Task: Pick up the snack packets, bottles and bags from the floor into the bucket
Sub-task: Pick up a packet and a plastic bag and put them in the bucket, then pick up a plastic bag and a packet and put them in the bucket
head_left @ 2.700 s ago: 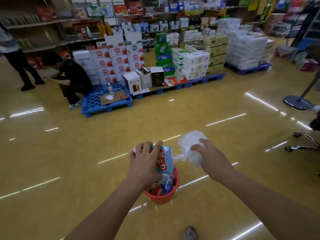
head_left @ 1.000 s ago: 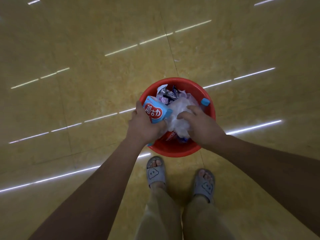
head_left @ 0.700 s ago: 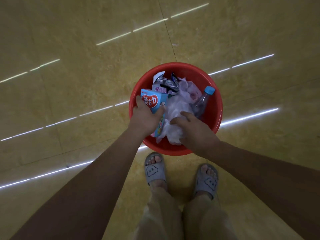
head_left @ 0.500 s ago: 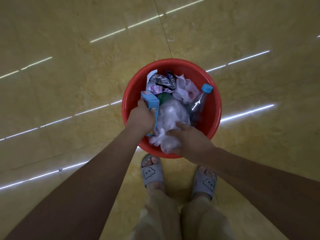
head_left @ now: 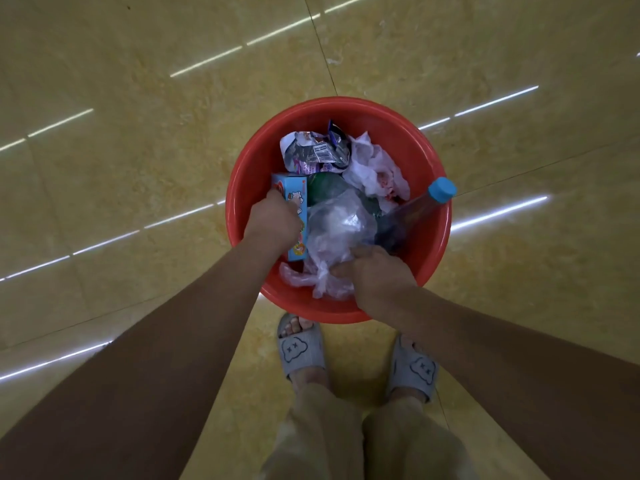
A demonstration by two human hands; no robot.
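Note:
A red bucket [head_left: 429, 161] stands on the floor just ahead of my feet. Inside it my left hand [head_left: 273, 221] grips a blue snack box [head_left: 291, 192] standing on edge against the left wall. My right hand [head_left: 377, 277] presses on a clear crumpled plastic bag [head_left: 337, 230] in the middle of the bucket. A bottle with a blue cap [head_left: 441, 190] leans on the right rim. Snack packets [head_left: 311, 152] and a white-pink bag [head_left: 375, 169] lie at the far side. A green item shows under the clear bag.
Glossy yellow tiled floor [head_left: 138, 133] surrounds the bucket, with bright light streaks across it. My feet in grey slippers [head_left: 301, 351] stand right behind the bucket, almost touching its near wall.
Both hands have gone lower into the bucket. The blue box has turned on edge along the left wall and the clear bag has been pushed down among the other items.

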